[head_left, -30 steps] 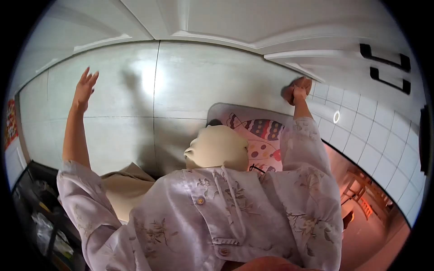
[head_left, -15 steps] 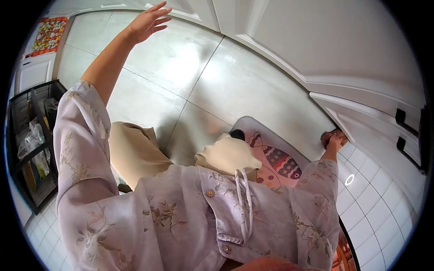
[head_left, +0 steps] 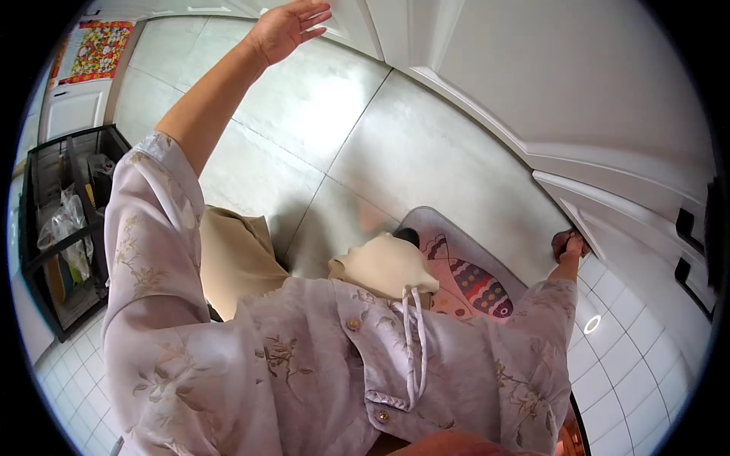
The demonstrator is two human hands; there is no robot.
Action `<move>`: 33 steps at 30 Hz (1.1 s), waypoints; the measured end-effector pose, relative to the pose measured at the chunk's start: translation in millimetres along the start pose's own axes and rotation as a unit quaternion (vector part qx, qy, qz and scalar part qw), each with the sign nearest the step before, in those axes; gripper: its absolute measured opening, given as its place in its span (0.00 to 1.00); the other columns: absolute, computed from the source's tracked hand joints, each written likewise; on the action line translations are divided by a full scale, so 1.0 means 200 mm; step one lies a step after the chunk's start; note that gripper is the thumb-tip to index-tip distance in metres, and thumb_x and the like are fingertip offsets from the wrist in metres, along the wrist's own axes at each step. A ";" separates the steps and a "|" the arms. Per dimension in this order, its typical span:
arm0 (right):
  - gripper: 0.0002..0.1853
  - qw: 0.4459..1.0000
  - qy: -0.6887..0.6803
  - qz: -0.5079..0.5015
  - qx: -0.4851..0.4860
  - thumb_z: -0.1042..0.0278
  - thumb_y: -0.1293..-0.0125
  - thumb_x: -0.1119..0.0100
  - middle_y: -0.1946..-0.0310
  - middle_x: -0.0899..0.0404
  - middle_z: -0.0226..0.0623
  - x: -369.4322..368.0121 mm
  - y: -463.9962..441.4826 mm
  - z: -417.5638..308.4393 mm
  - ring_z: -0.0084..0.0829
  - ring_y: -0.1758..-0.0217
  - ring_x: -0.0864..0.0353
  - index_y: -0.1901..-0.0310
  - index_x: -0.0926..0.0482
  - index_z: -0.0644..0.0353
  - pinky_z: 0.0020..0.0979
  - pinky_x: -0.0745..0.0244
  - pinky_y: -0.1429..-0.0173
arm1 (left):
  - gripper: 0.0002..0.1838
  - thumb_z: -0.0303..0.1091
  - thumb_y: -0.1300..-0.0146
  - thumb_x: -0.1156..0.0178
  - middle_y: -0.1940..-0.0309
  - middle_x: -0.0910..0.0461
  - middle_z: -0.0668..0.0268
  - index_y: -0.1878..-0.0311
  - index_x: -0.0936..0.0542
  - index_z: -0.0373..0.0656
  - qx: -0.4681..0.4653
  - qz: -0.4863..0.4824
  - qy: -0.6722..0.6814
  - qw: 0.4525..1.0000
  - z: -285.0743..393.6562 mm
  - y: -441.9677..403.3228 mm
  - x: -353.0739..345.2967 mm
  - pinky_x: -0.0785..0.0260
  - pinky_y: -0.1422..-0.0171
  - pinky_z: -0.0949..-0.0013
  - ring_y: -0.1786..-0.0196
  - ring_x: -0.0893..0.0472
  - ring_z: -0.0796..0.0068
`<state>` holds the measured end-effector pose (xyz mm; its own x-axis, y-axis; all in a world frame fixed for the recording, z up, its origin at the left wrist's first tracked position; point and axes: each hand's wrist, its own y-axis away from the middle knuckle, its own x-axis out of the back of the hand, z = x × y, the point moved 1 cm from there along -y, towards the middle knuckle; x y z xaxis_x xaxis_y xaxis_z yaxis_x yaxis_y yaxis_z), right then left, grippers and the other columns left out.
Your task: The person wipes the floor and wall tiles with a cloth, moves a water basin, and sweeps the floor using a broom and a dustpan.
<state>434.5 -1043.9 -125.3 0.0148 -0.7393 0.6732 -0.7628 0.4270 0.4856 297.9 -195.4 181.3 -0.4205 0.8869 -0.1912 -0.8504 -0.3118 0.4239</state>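
My left hand (head_left: pixel 290 32) is stretched out at the top of the head view, fingers apart and nothing in them. It is nearest to the white cabinet front (head_left: pixel 346 26), though I cannot tell if they touch. Far to the right, my right hand (head_left: pixel 576 245) is small in view, its fingers curled at a dark reddish-brown thing (head_left: pixel 561 243). That thing is too small and partly covered to name. It is close to the lower corner of a white drawer front (head_left: pixel 608 228).
Black handles (head_left: pixel 686 225) stick out from the white cabinets at right. A black rack (head_left: pixel 67 228) with bags stands at left. Below are a pale tiled floor (head_left: pixel 380 144) and a mat with a fish pattern (head_left: pixel 426 220). White wall tiles (head_left: pixel 608 365) are at lower right.
My left hand has shifted right and slightly up in view, along the cabinet front. The whole scene has moved a little to the right. My right hand keeps the dark thing.
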 end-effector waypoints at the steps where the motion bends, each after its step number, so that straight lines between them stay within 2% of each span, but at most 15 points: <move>1: 0.14 0.991 -0.125 -0.010 -0.037 0.60 0.32 0.55 0.70 0.26 0.31 -0.03 0.01 -0.06 0.25 0.76 0.31 0.51 0.26 0.56 0.22 0.34 0.76 | 0.35 0.41 0.33 0.51 0.33 0.41 0.53 0.31 0.55 0.38 -0.023 -0.022 -0.042 0.999 0.00 0.01 0.00 0.46 0.28 0.57 0.32 0.39 0.61; 2: 0.14 0.991 -0.127 -0.007 -0.037 0.60 0.32 0.55 0.70 0.26 0.31 -0.07 0.04 -0.09 0.25 0.76 0.31 0.51 0.26 0.56 0.22 0.34 0.76 | 0.31 0.47 0.32 0.52 0.35 0.38 0.53 0.33 0.43 0.38 -0.046 -0.044 -0.082 0.995 -0.01 0.01 -0.01 0.46 0.27 0.59 0.32 0.38 0.62; 3: 0.18 0.990 -0.110 -0.016 -0.091 0.59 0.33 0.54 0.58 0.26 0.40 -0.14 0.23 -0.22 0.34 0.60 0.29 0.48 0.26 0.60 0.33 0.34 0.59 | 0.26 0.44 0.32 0.52 0.38 0.34 0.53 0.38 0.38 0.37 -0.058 -0.016 -0.086 0.994 0.00 0.04 -0.05 0.44 0.28 0.59 0.34 0.35 0.64; 6: 0.20 0.997 0.009 0.075 -0.032 0.53 0.33 0.55 0.68 0.22 0.39 -0.26 0.30 -0.25 0.35 0.67 0.22 0.59 0.21 0.61 0.34 0.25 0.68 | 0.25 0.43 0.32 0.52 0.38 0.34 0.53 0.38 0.38 0.38 -0.069 -0.024 -0.068 0.995 0.00 0.05 -0.06 0.44 0.28 0.58 0.34 0.34 0.63; 8: 0.21 0.908 0.362 0.190 0.090 0.53 0.39 0.52 0.56 0.20 0.43 -0.40 0.48 -0.36 0.43 0.53 0.21 0.53 0.21 0.58 0.49 0.23 0.61 | 0.25 0.43 0.32 0.52 0.38 0.34 0.53 0.38 0.38 0.38 -0.062 -0.028 -0.054 0.996 0.00 0.05 -0.05 0.43 0.29 0.58 0.34 0.34 0.63; 13: 0.17 0.870 0.407 0.270 0.068 0.53 0.42 0.49 0.66 0.20 0.42 -0.85 0.97 -0.76 0.43 0.65 0.18 0.65 0.18 0.57 0.42 0.25 0.67 | 0.30 0.43 0.31 0.54 0.37 0.36 0.52 0.32 0.46 0.38 -0.047 -0.018 -0.024 0.998 0.00 0.06 -0.06 0.43 0.29 0.57 0.34 0.35 0.61; 14: 0.14 0.852 0.444 0.261 0.090 0.53 0.42 0.49 0.67 0.20 0.39 -0.97 0.96 -0.75 0.43 0.70 0.20 0.68 0.19 0.53 0.40 0.27 0.71 | 0.36 0.39 0.34 0.50 0.36 0.37 0.54 0.30 0.56 0.38 -0.031 -0.015 0.019 0.999 0.00 0.05 -0.04 0.43 0.31 0.57 0.34 0.34 0.63; 15: 0.13 0.865 0.428 0.236 0.114 0.54 0.43 0.46 0.65 0.21 0.40 -1.05 1.08 -0.85 0.42 0.69 0.21 0.68 0.19 0.53 0.39 0.28 0.70 | 0.44 0.35 0.36 0.46 0.35 0.38 0.57 0.29 0.66 0.38 -0.014 -0.011 0.062 0.998 -0.01 0.04 -0.03 0.43 0.32 0.56 0.35 0.34 0.64; 20: 0.21 0.900 0.309 0.135 0.275 0.61 0.46 0.39 0.48 0.30 0.40 -1.48 1.64 -1.16 0.42 0.41 0.36 0.49 0.28 0.49 0.44 0.38 0.46 | 0.47 0.35 0.38 0.44 0.38 0.35 0.60 0.29 0.68 0.40 -0.014 -0.064 0.082 0.995 -0.05 -0.03 0.06 0.41 0.34 0.57 0.38 0.32 0.66; 23: 0.24 0.910 0.258 0.043 0.322 0.64 0.45 0.41 0.42 0.34 0.36 -1.55 1.68 -1.20 0.42 0.35 0.42 0.44 0.32 0.47 0.49 0.42 0.42 | 0.48 0.35 0.38 0.44 0.36 0.36 0.61 0.29 0.69 0.42 -0.009 -0.068 0.071 0.995 -0.03 0.01 0.01 0.41 0.34 0.57 0.36 0.33 0.66; 26: 0.23 0.863 0.196 0.023 0.464 0.69 0.44 0.44 0.43 0.32 0.37 -1.47 1.43 -0.96 0.42 0.34 0.41 0.44 0.30 0.48 0.50 0.41 0.40 | 0.48 0.37 0.39 0.42 0.32 0.43 0.62 0.28 0.66 0.44 -0.010 -0.057 0.041 0.997 -0.03 0.06 0.00 0.43 0.32 0.57 0.33 0.37 0.65; 28: 0.17 0.835 0.080 0.076 0.539 0.77 0.47 0.48 0.48 0.27 0.43 -1.19 1.36 -0.81 0.45 0.41 0.32 0.53 0.23 0.57 0.44 0.39 0.38 | 0.48 0.39 0.40 0.40 0.28 0.49 0.62 0.27 0.64 0.45 -0.008 -0.073 0.027 0.997 -0.03 0.11 0.01 0.45 0.31 0.58 0.31 0.39 0.65; 30: 0.17 0.842 0.020 0.082 0.533 0.77 0.47 0.49 0.52 0.24 0.44 -0.87 1.22 -0.60 0.45 0.47 0.27 0.54 0.23 0.58 0.43 0.33 0.44 | 0.35 0.43 0.31 0.55 0.35 0.37 0.52 0.29 0.56 0.37 -0.044 -0.058 -0.117 0.990 0.00 0.22 -0.02 0.45 0.28 0.58 0.33 0.35 0.61; 32: 0.16 0.824 0.070 0.114 0.551 0.75 0.47 0.50 0.57 0.21 0.43 -0.56 1.13 -0.46 0.44 0.53 0.22 0.55 0.22 0.58 0.42 0.28 0.50 | 0.37 0.43 0.31 0.55 0.35 0.38 0.52 0.29 0.60 0.37 -0.034 -0.064 -0.117 0.990 -0.02 0.26 0.07 0.46 0.28 0.58 0.33 0.36 0.61; 33: 0.15 0.902 0.137 0.206 0.353 0.73 0.47 0.49 0.60 0.20 0.40 -0.52 1.13 -0.46 0.42 0.56 0.21 0.57 0.21 0.56 0.41 0.27 0.52 | 0.39 0.43 0.31 0.55 0.34 0.39 0.52 0.29 0.64 0.37 -0.026 -0.072 -0.123 0.989 -0.02 0.28 0.11 0.47 0.28 0.58 0.33 0.36 0.61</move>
<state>321.2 -821.8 -34.7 -0.2784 -0.3955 0.8753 -0.9604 0.1269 -0.2481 240.6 -195.4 196.3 -0.2100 0.9774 -0.0224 -0.9137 -0.1881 0.3604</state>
